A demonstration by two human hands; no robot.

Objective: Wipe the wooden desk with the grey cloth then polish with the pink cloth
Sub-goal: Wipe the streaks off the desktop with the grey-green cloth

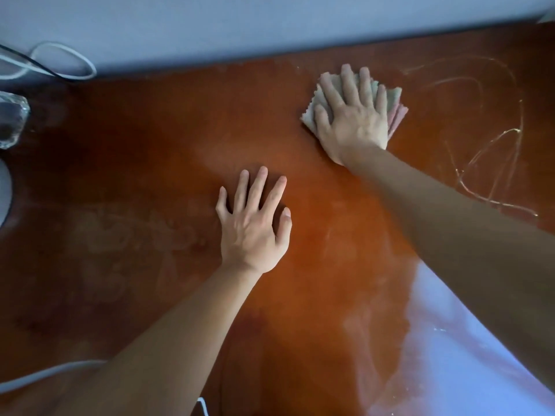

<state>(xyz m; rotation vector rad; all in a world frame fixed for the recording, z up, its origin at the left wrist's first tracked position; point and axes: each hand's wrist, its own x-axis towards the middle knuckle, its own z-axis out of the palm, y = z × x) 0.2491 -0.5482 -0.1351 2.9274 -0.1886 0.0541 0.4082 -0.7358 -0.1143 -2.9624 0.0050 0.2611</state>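
Observation:
The wooden desk (150,181) fills the view, reddish brown and smeared with dust marks. My right hand (353,115) presses flat, fingers spread, on a folded grey cloth (310,115) near the desk's far edge. A pink cloth (398,117) peeks out from under the grey one at the hand's right side. My left hand (253,223) rests flat on the bare wood in the middle of the desk, fingers straight and spread, holding nothing.
A pale wall (270,25) runs along the desk's far edge. White and black cables (60,64) lie at the far left beside a clear glass object (12,121). Curved wet streaks (486,163) mark the wood at right. Bright glare (450,355) covers the near right.

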